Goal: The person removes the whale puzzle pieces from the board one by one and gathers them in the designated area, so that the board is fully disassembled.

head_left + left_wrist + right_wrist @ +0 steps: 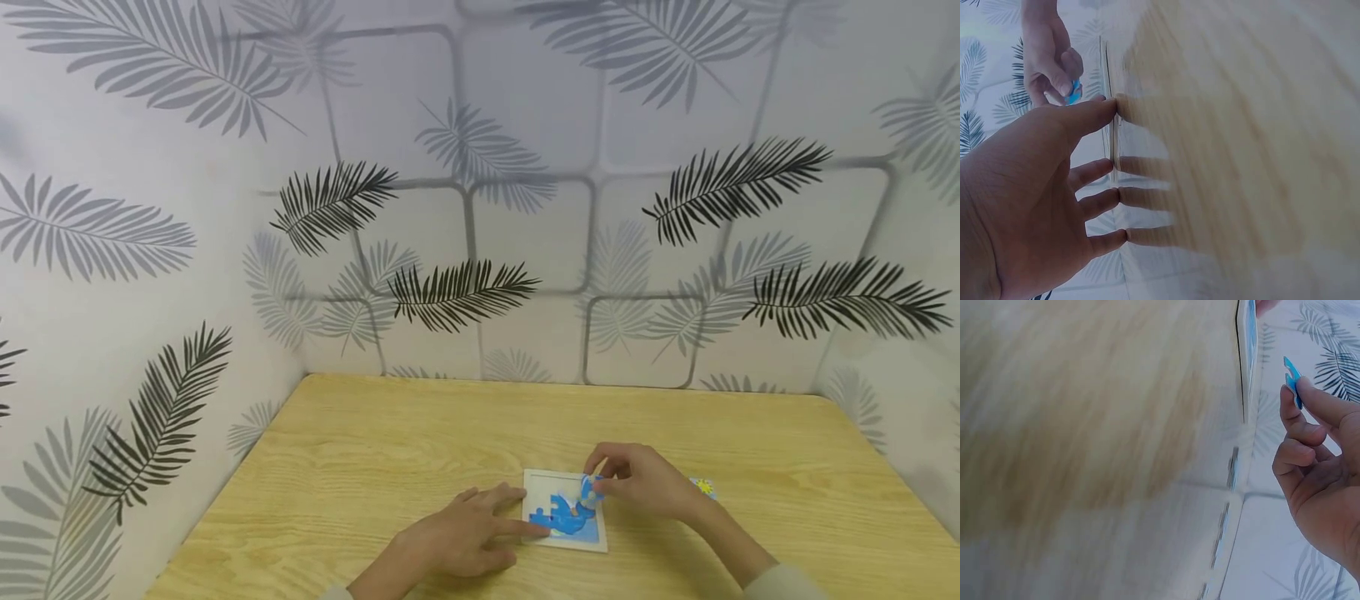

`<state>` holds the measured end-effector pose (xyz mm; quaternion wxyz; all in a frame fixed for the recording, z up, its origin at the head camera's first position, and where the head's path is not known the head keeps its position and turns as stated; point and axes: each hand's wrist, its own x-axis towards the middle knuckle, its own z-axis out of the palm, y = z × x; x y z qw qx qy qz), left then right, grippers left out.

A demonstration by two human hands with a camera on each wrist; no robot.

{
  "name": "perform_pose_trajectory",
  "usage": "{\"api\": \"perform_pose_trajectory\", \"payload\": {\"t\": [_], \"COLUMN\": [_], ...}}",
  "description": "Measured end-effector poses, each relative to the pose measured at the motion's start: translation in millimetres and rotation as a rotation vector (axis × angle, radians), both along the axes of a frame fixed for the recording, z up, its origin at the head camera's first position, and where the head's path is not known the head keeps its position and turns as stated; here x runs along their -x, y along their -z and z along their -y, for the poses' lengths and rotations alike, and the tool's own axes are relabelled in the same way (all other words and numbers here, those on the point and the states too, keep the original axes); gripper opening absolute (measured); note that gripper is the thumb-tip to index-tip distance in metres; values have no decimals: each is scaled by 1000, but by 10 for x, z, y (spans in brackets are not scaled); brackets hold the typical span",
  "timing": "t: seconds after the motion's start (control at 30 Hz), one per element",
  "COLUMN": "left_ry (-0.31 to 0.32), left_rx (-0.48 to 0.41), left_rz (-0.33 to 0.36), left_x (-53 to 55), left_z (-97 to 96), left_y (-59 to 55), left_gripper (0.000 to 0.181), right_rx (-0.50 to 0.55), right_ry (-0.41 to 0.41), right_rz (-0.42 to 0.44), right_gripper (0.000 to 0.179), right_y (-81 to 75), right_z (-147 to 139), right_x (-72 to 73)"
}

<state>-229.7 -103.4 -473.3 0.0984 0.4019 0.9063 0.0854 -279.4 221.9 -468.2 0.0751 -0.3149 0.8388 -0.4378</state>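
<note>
A small square jigsaw tray (603, 542) with a pale rim lies on the table, partly filled with blue picture pieces (564, 520). At its left side my left hand (468, 533) rests with fingers extended, some reaching onto the tray. The left wrist view shows this hand (1035, 187) with its fingertips down at the surface. Over the tray's upper right, my right hand (645, 482) pinches a blue jigsaw piece (590, 489). In the right wrist view the piece (1293, 382) stands tilted between thumb and index finger of the right hand (1329, 469), raised off the table.
A loose piece with a yellow sun (703, 487) lies right of the tray, partly hidden behind the right wrist. Seen edge-on in the right wrist view, loose pieces (1220, 536) lie in a row on the table. A leaf-patterned wall (525, 333) borders the wooden table (390, 442).
</note>
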Motion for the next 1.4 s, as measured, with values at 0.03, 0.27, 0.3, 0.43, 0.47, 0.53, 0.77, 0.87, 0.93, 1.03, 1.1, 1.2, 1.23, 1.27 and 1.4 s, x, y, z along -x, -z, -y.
{"api": "perform_pose_trajectory", "payload": {"t": [0.03, 0.27, 0.3, 0.43, 0.47, 0.53, 0.77, 0.87, 0.93, 1.03, 1.1, 1.2, 1.23, 1.27, 1.4], "left_ry": [0, -1, -1, -3, -2, -1, 4, 4, 0, -1, 2, 3, 4, 4, 10], "left_rx": [-2, -13, -14, -16, -18, -20, -11, -9, -12, -15, -16, -20, -19, -21, -14], "left_rz": [1, -14, -17, -18, -18, -17, -26, -31, -26, -24, -26, -23, -22, -20, -29], "left_x": [-2, -8, -8, -7, -6, -5, -1, 0, 2, 5, 6, 7, 8, 7, 2], "left_z": [0, 4, 6, 13, 14, 13, 10, 12, 12, 14, 15, 15, 14, 12, 13], "left_y": [1, 9, 9, 5, 4, 2, -3, -3, -2, 3, 7, 16, 20, 23, 21], "left_gripper": [51, 51, 51, 51, 51, 51, 51, 51, 51, 51, 51, 51, 51, 51, 51], "right_rx": [-2, -37, -40, -58, -68, -88, -113, -141, -166, -198, -221, -236, -238, -240, -237], "right_ry": [7, 32, 28, 15, 15, 14, -21, -21, -16, 7, 27, 45, 47, 48, 44], "right_rz": [0, -40, -43, -11, 0, 10, 10, 2, -8, -24, -37, -49, -54, -59, -77], "right_gripper": [11, 7, 7, 9, 9, 9, 12, 11, 13, 15, 17, 18, 18, 19, 18], "right_y": [-6, 13, 19, 40, 42, 49, 77, 82, 80, 70, 64, 64, 66, 68, 66], "right_z": [-39, -291, -318, -398, -414, -440, -507, -513, -510, -493, -480, -473, -473, -473, -472], "right_x": [-2, -15, -22, -42, -48, -54, -77, -87, -98, -119, -135, -155, -163, -168, -180]}}
